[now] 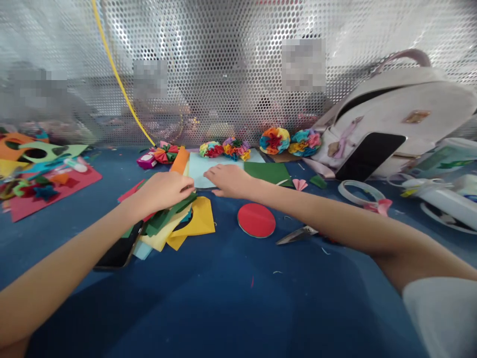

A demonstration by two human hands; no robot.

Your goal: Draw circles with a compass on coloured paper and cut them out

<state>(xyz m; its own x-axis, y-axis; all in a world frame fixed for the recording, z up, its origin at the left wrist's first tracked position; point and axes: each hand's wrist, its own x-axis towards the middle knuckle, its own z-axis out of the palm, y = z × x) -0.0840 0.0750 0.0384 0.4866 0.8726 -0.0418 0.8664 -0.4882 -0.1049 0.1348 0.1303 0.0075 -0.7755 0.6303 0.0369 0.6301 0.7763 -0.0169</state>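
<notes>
1. The blue table (223, 298) runs the full width of the view, and a perforated metal screen (231, 74) stands along its far edge.
2. A pale backpack (402, 109) leans at the far right with a dark phone (368, 155) propped against its front.
3. Both forearms reach forward from the lower corners and meet near the middle of the table.
4. A stack of coloured paper sheets (179, 223), yellow, green and red, lies under the left wrist, partly over a second dark phone (119, 251).
5. A light blue sheet (199, 169) lies flat beyond the stack, between an orange sheet and a green one.
6. The left hand (164, 191) lies knuckles up, fingers curled onto the near edge of the light blue sheet; whether they pinch it I cannot tell.
7. The right hand (229, 180) rests palm down on the same edge, fingers bent and pressing it.
8. A red paper disc (256, 220) lies just below the right forearm.
9. Scissors (298, 234) show partly from under that forearm.
10. Folded paper flowers (274, 140) line the screen's foot.
</notes>
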